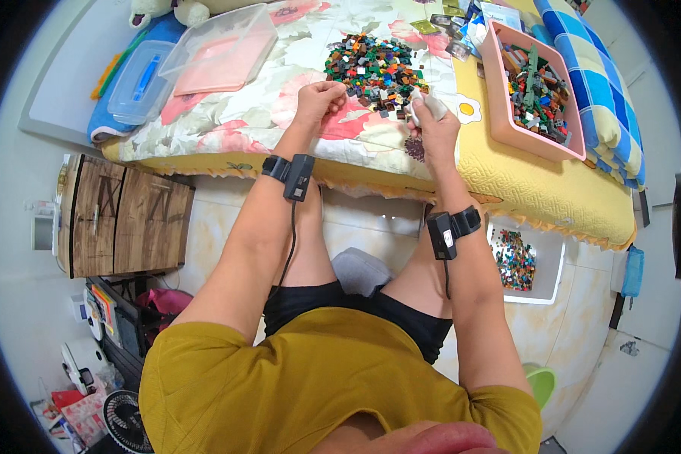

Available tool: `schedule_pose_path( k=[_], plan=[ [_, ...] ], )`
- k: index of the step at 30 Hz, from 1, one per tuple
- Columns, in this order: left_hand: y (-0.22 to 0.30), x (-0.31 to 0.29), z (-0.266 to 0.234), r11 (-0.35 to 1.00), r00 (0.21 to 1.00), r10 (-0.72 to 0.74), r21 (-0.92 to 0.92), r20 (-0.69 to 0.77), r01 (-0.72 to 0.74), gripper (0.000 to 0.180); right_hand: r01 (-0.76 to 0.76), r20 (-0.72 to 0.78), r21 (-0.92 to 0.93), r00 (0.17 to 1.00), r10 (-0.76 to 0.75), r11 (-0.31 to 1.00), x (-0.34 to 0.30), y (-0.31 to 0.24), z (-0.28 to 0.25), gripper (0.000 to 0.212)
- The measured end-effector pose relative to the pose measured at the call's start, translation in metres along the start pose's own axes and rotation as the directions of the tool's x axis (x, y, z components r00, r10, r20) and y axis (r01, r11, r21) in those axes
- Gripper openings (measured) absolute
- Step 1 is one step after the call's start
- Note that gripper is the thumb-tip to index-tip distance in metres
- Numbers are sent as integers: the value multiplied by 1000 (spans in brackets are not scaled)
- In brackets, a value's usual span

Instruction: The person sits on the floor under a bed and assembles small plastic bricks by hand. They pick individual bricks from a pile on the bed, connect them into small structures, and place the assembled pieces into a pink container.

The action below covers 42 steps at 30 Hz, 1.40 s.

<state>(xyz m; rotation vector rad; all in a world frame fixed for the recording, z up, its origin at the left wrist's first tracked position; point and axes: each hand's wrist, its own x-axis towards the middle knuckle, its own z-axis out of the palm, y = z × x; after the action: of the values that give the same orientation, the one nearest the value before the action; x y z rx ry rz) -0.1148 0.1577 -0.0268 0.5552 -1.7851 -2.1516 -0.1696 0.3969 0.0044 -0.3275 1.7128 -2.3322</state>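
Note:
A heap of small mixed-colour toy bricks [374,68] lies spread on the flowered bed cover [238,125]. At the heap's near left edge is my left hand [321,102], its fingers curled and pressed together; whatever they may hold is too small or hidden. My right hand [437,127] is closed around a crumpled white cloth or tissue [418,107] at the heap's near right edge. Black devices are strapped to both of my forearms.
A pink bin [503,91] of bricks stands on the bed at right, beside a blue checked quilt [598,83]. Far left are a see-through tub [242,45] and a lidded box [140,87]. On the floor, a white tray [548,265] holds bricks. A wooden cabinet [140,216] stands left.

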Motion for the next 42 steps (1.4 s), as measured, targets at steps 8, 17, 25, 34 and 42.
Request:
schedule_pose_path(
  k=[8,17,25,34,42],
  plan=[
    [-6,-39,16,745,885,-200,-522,420,416,14,328,170,-175,939,-300,928,-8,29,44,24],
    [-1,-53,52,996,973,59,58,222,-73,20,-300,193,-46,933,303,953,6,25,30,18],
    [3,-25,25,985,987,159,-74,2,-158,19,99,-10,19,995,-99,995,24,-3,-3,21],
    [-10,-2,-9,718,918,361,678,-164,-161,16,404,-534,-485,565,-628,776,59,-95,-88,21],
    [-6,-3,9,350,918,395,920,25,-176,16,381,-439,-399,719,-538,834,55,-52,-41,21]
  ],
)
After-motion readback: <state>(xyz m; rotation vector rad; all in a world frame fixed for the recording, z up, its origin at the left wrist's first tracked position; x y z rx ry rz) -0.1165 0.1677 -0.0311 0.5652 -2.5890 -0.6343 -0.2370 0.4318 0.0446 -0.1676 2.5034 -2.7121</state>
